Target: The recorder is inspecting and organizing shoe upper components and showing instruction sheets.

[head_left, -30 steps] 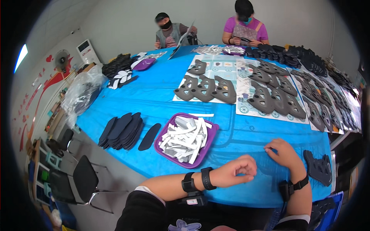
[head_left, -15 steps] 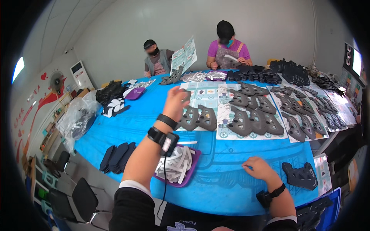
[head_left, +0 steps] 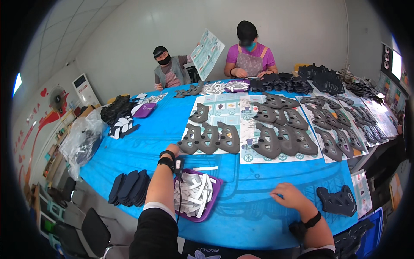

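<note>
Beside the left hand, grey pieces; its forearm overlaps a purple tray.

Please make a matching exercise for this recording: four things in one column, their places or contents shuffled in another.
1. Person's left hand
2. Person's right hand
3. Nearest purple plastic tray
4. Stack of elongated flat dark pads

A. Left of the left forearm
B. Filled with white and grey strips
C. Beside moulded dark-grey cut-out pieces
D. Over blue sheeting, right of the tray

Pairs: 1-C; 2-D; 3-B; 4-A
</note>
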Demonstrator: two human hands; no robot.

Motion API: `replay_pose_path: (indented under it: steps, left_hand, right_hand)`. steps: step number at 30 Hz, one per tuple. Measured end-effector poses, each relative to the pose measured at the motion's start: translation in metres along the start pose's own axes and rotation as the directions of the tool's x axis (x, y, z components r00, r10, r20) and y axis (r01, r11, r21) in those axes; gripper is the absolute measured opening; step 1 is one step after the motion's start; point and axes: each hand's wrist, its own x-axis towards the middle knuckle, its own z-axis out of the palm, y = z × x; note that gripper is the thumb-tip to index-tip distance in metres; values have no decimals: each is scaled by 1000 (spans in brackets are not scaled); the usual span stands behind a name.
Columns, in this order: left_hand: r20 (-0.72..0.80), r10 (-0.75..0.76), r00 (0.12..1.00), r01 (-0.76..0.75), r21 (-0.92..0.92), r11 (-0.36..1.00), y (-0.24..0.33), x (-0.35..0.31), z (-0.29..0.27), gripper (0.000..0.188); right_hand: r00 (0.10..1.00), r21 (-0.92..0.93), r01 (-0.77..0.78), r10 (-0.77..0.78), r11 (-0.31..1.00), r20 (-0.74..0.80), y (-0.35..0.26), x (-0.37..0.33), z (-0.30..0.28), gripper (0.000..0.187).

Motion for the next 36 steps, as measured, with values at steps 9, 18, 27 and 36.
replay_pose_path:
  steps: [9,18,27,36]
  left_hand:
    - [261,-221,940,338,-808,482,60,-44,-7,20]
    - [236,-10,972,209,-840,501,70,-50,5,37]
    - [42,0,999,37,-869,494,49,-59,-41,47]
    - [-195,-157,968,-123,-916,381,19,-132,-108,45]
  right_hand:
    - [999,-2,-49,49,999,-2,-4,-1,-5,10]
    - [999,2,-49,49,999,-10,-5,0,-3,10]
    - [999,47,-43,44,998,-29,-4,0,-2,12]
    - [998,86,-50,54,995,-40,-2,-1,1,10]
